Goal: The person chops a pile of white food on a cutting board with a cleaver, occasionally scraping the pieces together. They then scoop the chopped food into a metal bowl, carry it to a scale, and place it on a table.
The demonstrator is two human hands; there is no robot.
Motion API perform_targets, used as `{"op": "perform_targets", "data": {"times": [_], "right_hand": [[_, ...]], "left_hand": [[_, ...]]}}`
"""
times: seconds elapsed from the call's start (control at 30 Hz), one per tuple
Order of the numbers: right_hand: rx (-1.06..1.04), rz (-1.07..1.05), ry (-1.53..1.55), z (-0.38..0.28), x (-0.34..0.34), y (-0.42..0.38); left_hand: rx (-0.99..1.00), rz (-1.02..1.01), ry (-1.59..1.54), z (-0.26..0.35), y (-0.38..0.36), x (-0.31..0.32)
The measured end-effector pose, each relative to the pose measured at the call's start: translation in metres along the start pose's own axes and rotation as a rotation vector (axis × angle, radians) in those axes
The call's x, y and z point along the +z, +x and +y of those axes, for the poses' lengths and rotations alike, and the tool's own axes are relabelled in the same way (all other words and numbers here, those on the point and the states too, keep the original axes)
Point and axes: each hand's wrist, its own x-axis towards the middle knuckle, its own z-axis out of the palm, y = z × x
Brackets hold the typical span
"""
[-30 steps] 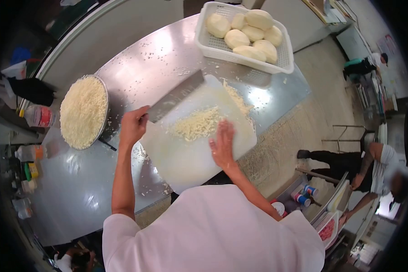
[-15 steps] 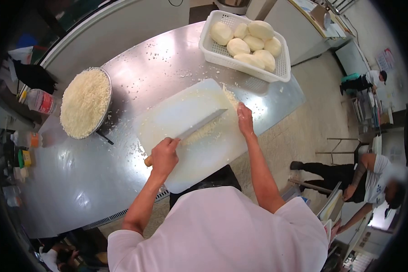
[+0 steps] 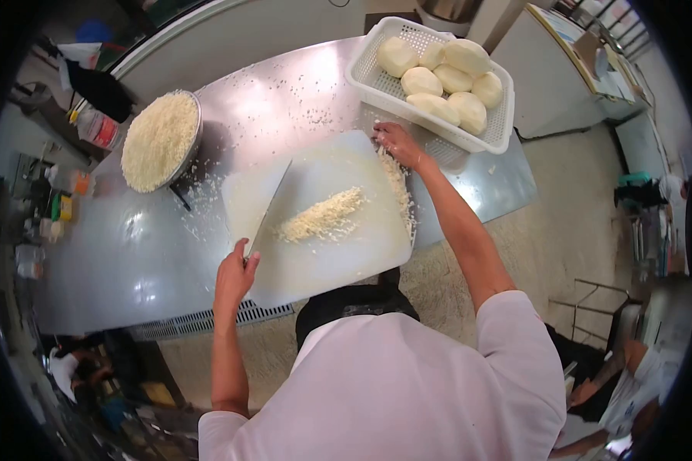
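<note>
My left hand (image 3: 237, 276) is closed round the handle of a long kitchen knife (image 3: 271, 206). The blade points away from me over the left part of a white cutting board (image 3: 327, 265). A strip of finely chopped pale vegetable (image 3: 323, 215) lies in the middle of the board. More chopped bits (image 3: 396, 184) lie along the board's right edge, partly on the steel table (image 3: 131, 269). My right hand (image 3: 400, 146) reaches to the board's far right corner, at the end of those bits, with its fingers bent forward and apart.
A white perforated basket (image 3: 438, 127) holding several peeled pale vegetables (image 3: 469, 58) stands at the far right. A heaped metal bowl of chopped pieces (image 3: 161, 142) is at the left, beside bottles and jars (image 3: 98, 127). Crumbs dot the tabletop. Another person (image 3: 630, 392) is at lower right.
The knife has lifted off the chopped strip and swung left, blade now pointing away. My right hand has moved from the board's right side up to its far corner. The view has shifted.
</note>
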Motion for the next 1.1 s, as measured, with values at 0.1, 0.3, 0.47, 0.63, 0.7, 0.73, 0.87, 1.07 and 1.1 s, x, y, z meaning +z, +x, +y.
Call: {"op": "perform_targets", "data": {"times": [0.1,0.3,0.47,0.63,0.7,0.73,0.87,1.07,1.1], "right_hand": [[-0.031,-0.050,0.030,-0.001,0.009,-0.033],[0.057,0.081,0.322,-0.042,0.003,-0.103],[0.388,0.190,1.032,-0.076,-0.045,-0.138],[0.820,0.422,0.759,-0.081,-0.044,-0.170],[0.820,0.393,0.698,-0.053,-0.014,-0.171],[0.829,0.381,0.634,-0.040,-0.003,-0.166],[0.752,0.162,0.753,-0.019,0.014,-0.115],[0.565,-0.024,0.827,-0.015,0.016,-0.058],[0.549,0.045,0.821,-0.017,0.020,-0.058]], "left_hand": [[-0.266,-0.146,-0.124,0.046,-0.016,0.005],[-0.276,-0.004,-0.441,0.135,-0.066,0.058],[0.093,-0.119,-0.593,0.223,-0.088,0.150],[0.295,-0.043,-0.413,0.270,-0.089,0.247],[0.261,-0.018,-0.388,0.281,-0.087,0.265],[0.177,-0.022,-0.364,0.285,-0.084,0.269],[0.033,0.075,-0.330,0.287,-0.054,0.278],[-0.010,0.260,-0.384,0.296,-0.021,0.288],[-0.012,0.276,-0.384,0.300,-0.022,0.278]]}}
